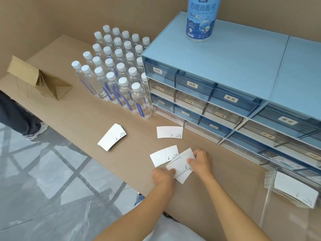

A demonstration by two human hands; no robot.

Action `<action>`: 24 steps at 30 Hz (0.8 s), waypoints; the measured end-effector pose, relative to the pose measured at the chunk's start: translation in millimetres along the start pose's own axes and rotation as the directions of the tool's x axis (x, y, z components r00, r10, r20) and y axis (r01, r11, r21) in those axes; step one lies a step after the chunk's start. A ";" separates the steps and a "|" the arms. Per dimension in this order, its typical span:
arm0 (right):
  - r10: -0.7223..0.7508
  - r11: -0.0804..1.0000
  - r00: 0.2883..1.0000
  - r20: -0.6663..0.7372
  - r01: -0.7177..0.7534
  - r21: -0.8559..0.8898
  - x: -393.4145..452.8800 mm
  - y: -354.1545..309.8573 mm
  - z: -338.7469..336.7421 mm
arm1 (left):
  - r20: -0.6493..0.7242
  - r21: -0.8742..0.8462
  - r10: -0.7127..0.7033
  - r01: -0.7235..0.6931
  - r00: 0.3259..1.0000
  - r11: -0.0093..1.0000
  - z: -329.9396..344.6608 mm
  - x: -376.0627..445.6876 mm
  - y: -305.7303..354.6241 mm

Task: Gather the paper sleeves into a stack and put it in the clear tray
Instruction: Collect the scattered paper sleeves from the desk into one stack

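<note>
White paper sleeves lie on the tan counter. My left hand [163,173] and my right hand [199,160] both pinch a small overlapping bunch of sleeves [181,165] near the counter's front edge. A single sleeve [164,155] lies just left of that bunch, partly under it. Another single sleeve [169,132] rests farther back. A thicker stack of sleeves [112,137] lies to the left. The clear tray [271,178] sits at the right edge and holds a pile of sleeves [295,190].
Several clear water bottles [114,73] stand in rows at the back. A blue drawer cabinet [217,80] fills the right, with a disinfectant bottle [201,18] on top. A folded paper bag [40,79] lies far left. Another person's leg and shoe [33,129] stand beyond the counter edge.
</note>
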State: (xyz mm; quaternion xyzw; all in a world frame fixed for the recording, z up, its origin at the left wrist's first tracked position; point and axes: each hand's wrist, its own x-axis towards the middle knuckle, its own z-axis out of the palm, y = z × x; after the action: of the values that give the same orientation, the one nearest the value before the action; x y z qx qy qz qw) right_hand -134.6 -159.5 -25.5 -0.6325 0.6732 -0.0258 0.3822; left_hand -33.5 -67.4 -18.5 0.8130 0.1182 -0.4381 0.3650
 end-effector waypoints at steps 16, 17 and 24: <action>0.177 0.915 0.984 0.016 -0.171 0.365 -24.9 7.2 19.5 | 0.052 -0.038 0.071 -0.069 0.996 0.997 -29.7 5.9 -1.5; 0.178 0.907 0.984 0.029 -0.176 0.382 -26.1 3.2 21.1 | 0.048 -0.036 0.075 -0.074 0.996 0.997 -33.6 8.7 0.9; 0.101 0.933 0.995 0.014 -0.100 0.345 -10.5 -37.7 32.4 | 0.030 0.146 0.134 -0.137 0.991 0.980 -47.0 30.3 38.8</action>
State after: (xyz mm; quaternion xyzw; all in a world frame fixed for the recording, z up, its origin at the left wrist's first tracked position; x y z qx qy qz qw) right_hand -86.4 -143.3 -23.8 -0.5203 0.6904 -0.1251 0.4868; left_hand 33.6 -66.0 -7.3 0.8395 0.0261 -0.4279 0.3339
